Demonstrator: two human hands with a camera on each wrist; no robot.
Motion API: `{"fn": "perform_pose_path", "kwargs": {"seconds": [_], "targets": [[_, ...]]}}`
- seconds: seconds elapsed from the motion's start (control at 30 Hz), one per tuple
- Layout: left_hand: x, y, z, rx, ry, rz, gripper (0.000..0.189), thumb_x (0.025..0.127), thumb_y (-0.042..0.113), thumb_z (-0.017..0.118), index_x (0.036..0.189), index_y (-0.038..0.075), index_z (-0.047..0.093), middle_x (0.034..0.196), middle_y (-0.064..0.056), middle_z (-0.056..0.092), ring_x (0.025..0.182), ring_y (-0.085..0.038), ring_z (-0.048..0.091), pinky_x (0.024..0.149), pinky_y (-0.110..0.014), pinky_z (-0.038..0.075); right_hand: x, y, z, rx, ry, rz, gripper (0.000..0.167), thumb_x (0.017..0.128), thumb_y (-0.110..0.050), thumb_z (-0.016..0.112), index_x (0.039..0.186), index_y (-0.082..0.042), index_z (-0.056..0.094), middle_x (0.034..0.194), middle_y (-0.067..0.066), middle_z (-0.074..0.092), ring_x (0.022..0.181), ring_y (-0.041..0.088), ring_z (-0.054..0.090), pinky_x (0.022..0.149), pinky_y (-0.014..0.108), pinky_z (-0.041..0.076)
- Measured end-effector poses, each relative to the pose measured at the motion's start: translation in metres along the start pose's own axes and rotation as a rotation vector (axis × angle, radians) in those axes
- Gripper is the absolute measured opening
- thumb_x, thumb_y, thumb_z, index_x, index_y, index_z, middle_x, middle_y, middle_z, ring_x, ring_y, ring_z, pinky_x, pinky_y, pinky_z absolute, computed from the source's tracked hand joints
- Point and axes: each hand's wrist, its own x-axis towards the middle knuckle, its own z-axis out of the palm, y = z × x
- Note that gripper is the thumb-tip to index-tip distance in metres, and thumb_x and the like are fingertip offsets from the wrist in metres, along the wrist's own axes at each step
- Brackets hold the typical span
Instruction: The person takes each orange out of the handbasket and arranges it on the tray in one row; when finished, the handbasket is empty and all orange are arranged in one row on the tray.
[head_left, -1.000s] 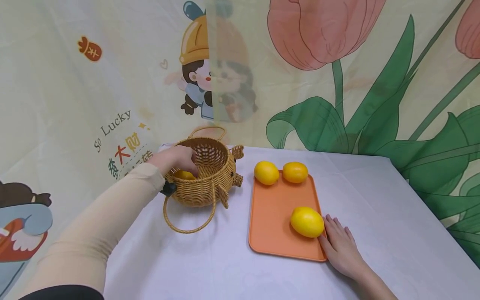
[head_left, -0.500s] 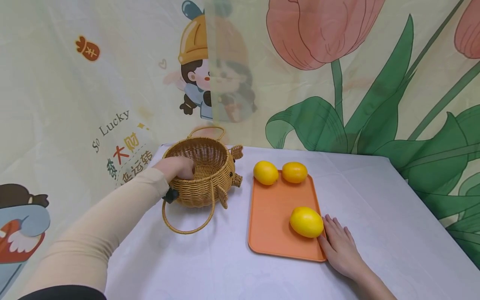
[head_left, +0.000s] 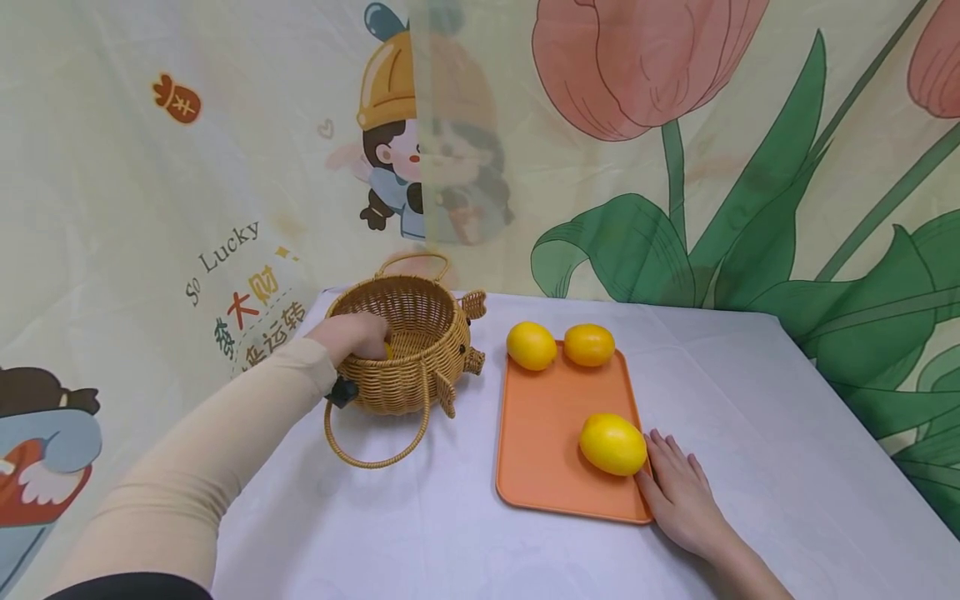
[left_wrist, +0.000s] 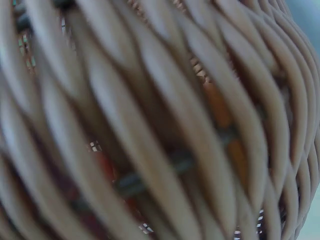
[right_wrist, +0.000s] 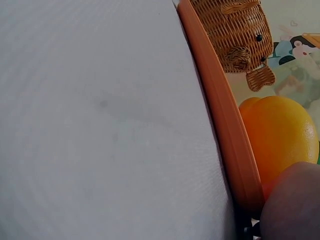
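My left hand (head_left: 352,335) reaches down inside a wicker basket (head_left: 393,387) shaped like a pig, its fingertips hidden behind the near rim. A sliver of a lemon (head_left: 388,351) shows beside those fingers, which bend down around it. In the left wrist view the basket's woven wall (left_wrist: 150,100) fills the picture, with a little orange colour through the gaps. My right hand (head_left: 682,500) lies with straight fingers along the right edge of an orange tray (head_left: 551,454). Close to its thumb, a large lemon (head_left: 612,444) sits on the tray.
At the tray's far end are another lemon (head_left: 532,346) and a deeper yellow fruit (head_left: 589,344). The basket's near handle (head_left: 375,463) hangs down onto the white tablecloth (head_left: 405,533). A printed curtain (head_left: 465,150) stands right behind the table.
My left hand has gone lower into the basket, onto the lemon. Most of that lemon is now covered, and a sliver shows again since half a second ago. The right hand stays put.
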Motion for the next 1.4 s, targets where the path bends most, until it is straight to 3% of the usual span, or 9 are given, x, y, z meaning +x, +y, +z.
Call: {"fn": "perform_pose_path", "kwargs": {"seconds": [0.17, 0.43, 0.57, 0.73, 0.9, 1.03, 1.17, 1.23, 1.4], "targets": [[-0.008, 0.002, -0.008, -0.017, 0.049, 0.026, 0.053, 0.090, 0.016, 0.063, 0.140, -0.001, 0.059, 0.133, -0.022, 0.061, 0.113, -0.033, 0.057, 0.094, -0.045, 0.048, 0.000, -0.001, 0.000, -0.003, -0.005, 0.007, 0.066, 0.107, -0.031, 0.051, 0.155, 0.011, 0.031, 0.160, 0.034, 0.025, 0.149, 0.052, 0.012, 0.116, 0.067, -0.005], [-0.022, 0.001, -0.022, -0.135, 0.219, 0.051, 0.066, 0.081, 0.022, 0.076, 0.142, 0.005, 0.056, 0.124, -0.017, 0.062, 0.097, -0.031, 0.056, 0.078, -0.041, 0.048, 0.000, 0.000, 0.000, -0.010, 0.002, -0.013, 0.065, 0.108, -0.031, 0.050, 0.154, 0.010, 0.032, 0.159, 0.034, 0.026, 0.148, 0.054, 0.014, 0.115, 0.069, -0.001], [-0.027, 0.002, -0.025, -0.180, 0.308, 0.110, 0.066, 0.080, 0.022, 0.076, 0.140, 0.005, 0.057, 0.118, -0.016, 0.063, 0.095, -0.031, 0.057, 0.078, -0.042, 0.048, 0.000, 0.001, 0.000, -0.006, -0.007, -0.007, 0.065, 0.108, -0.032, 0.049, 0.154, 0.010, 0.031, 0.160, 0.034, 0.024, 0.148, 0.053, 0.013, 0.115, 0.068, -0.003], [-0.031, 0.006, -0.028, -0.183, 0.421, 0.212, 0.072, 0.083, 0.024, 0.073, 0.149, 0.012, 0.048, 0.124, -0.012, 0.064, 0.098, -0.030, 0.058, 0.082, -0.044, 0.047, 0.000, 0.002, 0.000, 0.001, -0.012, -0.006, 0.067, 0.108, -0.034, 0.049, 0.154, 0.011, 0.031, 0.160, 0.035, 0.024, 0.148, 0.054, 0.012, 0.115, 0.068, -0.005], [-0.035, 0.019, -0.030, -0.173, 0.521, 0.291, 0.076, 0.083, 0.027, 0.075, 0.152, 0.020, 0.044, 0.141, -0.007, 0.056, 0.102, -0.029, 0.059, 0.086, -0.045, 0.047, -0.001, 0.000, 0.000, 0.006, -0.016, -0.003, 0.067, 0.108, -0.033, 0.049, 0.154, 0.011, 0.030, 0.160, 0.034, 0.024, 0.149, 0.053, 0.012, 0.115, 0.068, -0.004], [-0.037, 0.034, -0.029, -0.120, 0.585, 0.348, 0.066, 0.082, 0.030, 0.078, 0.142, 0.011, 0.055, 0.150, -0.013, 0.047, 0.118, -0.032, 0.053, 0.092, -0.048, 0.048, -0.001, 0.000, -0.001, 0.011, -0.021, -0.003, 0.067, 0.108, -0.033, 0.049, 0.154, 0.012, 0.030, 0.160, 0.035, 0.023, 0.148, 0.054, 0.011, 0.115, 0.068, -0.005], [-0.044, 0.049, -0.028, -0.087, 0.633, 0.369, 0.064, 0.083, 0.033, 0.078, 0.140, 0.013, 0.058, 0.148, -0.016, 0.049, 0.131, -0.035, 0.046, 0.094, -0.051, 0.047, -0.001, 0.000, -0.001, 0.017, -0.027, -0.003, 0.067, 0.108, -0.034, 0.049, 0.154, 0.012, 0.030, 0.160, 0.035, 0.023, 0.149, 0.054, 0.011, 0.115, 0.068, -0.005], [-0.046, 0.055, -0.027, -0.078, 0.647, 0.370, 0.066, 0.084, 0.034, 0.078, 0.143, 0.014, 0.056, 0.146, -0.015, 0.051, 0.129, -0.035, 0.047, 0.094, -0.050, 0.048, -0.001, 0.000, -0.001, 0.019, -0.026, -0.004, 0.068, 0.108, -0.034, 0.049, 0.154, 0.012, 0.030, 0.160, 0.035, 0.023, 0.149, 0.054, 0.011, 0.115, 0.068, -0.005], [-0.048, 0.068, -0.026, -0.093, 0.643, 0.357, 0.067, 0.085, 0.038, 0.077, 0.146, 0.022, 0.053, 0.142, -0.010, 0.053, 0.109, -0.028, 0.058, 0.084, -0.046, 0.051, -0.001, 0.001, -0.001, 0.019, -0.026, -0.003, 0.068, 0.108, -0.035, 0.049, 0.154, 0.012, 0.030, 0.160, 0.035, 0.023, 0.149, 0.054, 0.011, 0.115, 0.068, -0.005]]}}
